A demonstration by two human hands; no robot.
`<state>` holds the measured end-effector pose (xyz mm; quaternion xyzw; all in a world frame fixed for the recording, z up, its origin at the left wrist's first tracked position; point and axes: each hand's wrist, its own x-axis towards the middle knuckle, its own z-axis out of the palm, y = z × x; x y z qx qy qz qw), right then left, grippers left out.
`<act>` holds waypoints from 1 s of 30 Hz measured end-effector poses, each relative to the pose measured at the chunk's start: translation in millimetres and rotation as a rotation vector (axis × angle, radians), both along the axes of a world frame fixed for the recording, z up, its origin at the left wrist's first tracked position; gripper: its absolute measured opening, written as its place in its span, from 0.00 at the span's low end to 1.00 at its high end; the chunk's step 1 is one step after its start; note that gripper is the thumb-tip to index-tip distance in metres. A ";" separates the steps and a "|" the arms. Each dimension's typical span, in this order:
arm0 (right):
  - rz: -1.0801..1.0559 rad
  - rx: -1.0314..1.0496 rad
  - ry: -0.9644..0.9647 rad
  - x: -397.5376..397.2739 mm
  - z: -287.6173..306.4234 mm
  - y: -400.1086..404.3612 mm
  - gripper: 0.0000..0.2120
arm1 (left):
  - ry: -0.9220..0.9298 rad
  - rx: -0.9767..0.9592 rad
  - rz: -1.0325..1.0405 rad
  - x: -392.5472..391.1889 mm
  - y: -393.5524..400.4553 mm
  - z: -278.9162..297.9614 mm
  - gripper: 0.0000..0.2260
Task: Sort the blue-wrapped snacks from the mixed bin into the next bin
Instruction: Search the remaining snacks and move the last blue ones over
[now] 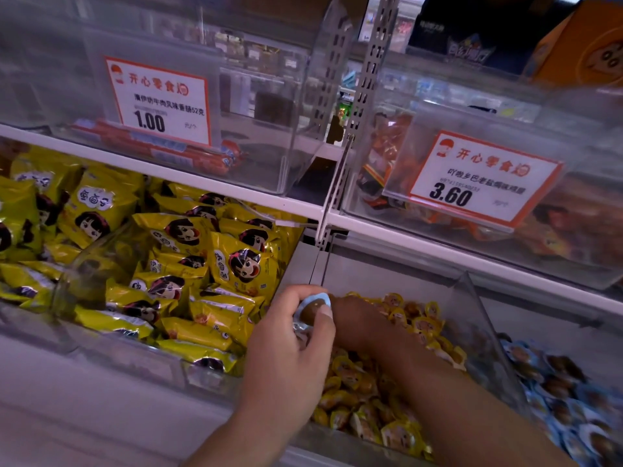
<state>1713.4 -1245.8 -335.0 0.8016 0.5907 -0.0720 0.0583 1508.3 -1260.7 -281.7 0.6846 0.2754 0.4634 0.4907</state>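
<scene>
Two forearms reach over the mixed bin (472,298), one blue-wrapped snack (315,306) already picked.

Nearest, the left hand (290,352) holds the blue-wrapped snack above the bin's left end, pinched between thumb and curled fingers, the thumb tip (325,311) pressing its right edge; probably it gathers finds while the other searches. The right hand (350,310) lies just behind it, among yellow-wrapped pieces (414,323); its fingers are hidden, so their state cannot be told. To the right, the next bin (559,382) holds blue wrappers.
</scene>
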 end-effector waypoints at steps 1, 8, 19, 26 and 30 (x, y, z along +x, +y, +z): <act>-0.024 0.028 0.011 2.0 -0.3 -2.6 0.17 | 0.027 0.050 -0.006 0.5 -1.9 -0.1 0.05; -0.222 0.364 0.234 -0.8 41.6 -50.9 0.31 | 0.215 0.512 -0.041 6.9 -19.3 5.8 0.10; -0.767 0.754 1.899 -65.9 82.0 -185.2 0.14 | -0.003 0.067 -0.132 80.0 -96.7 -20.8 0.15; -0.716 0.837 1.417 -25.4 95.7 -235.5 0.12 | 0.003 0.333 -0.481 87.3 -120.5 -7.7 0.35; -0.709 0.949 1.033 22.1 93.0 -261.2 0.13 | 0.383 0.609 -0.515 67.3 -67.5 -25.0 0.22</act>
